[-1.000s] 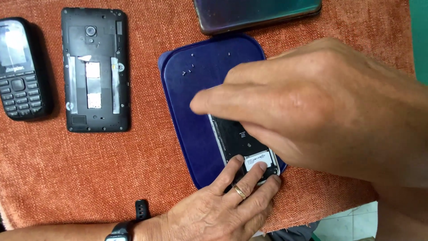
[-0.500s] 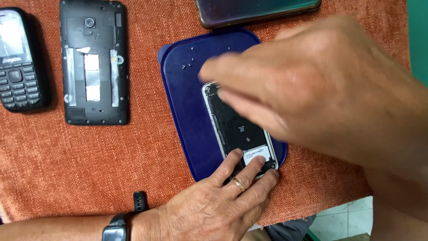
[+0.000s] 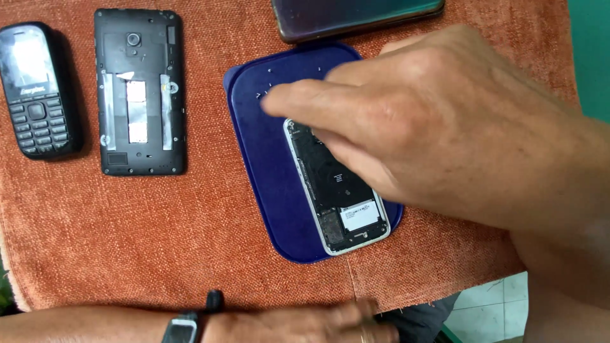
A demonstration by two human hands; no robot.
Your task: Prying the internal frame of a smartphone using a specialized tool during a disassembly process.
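Opened phone on blue mat, right hand over its upper end

The small phone (image 3: 337, 190) lies back-up on the blue mat (image 3: 267, 178), its rear cover already off and the battery bay and label exposed; no battery or cover is fitted. The right hand (image 3: 432, 133) covers the phone's upper end, fingers extended and held close together; whether they pinch anything cannot be told. The left hand (image 3: 298, 324) rests at the cloth's near edge, blurred, off the phone. Reassembly appears outstanding.

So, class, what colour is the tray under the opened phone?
Dark blue tray, clearest in the head view.
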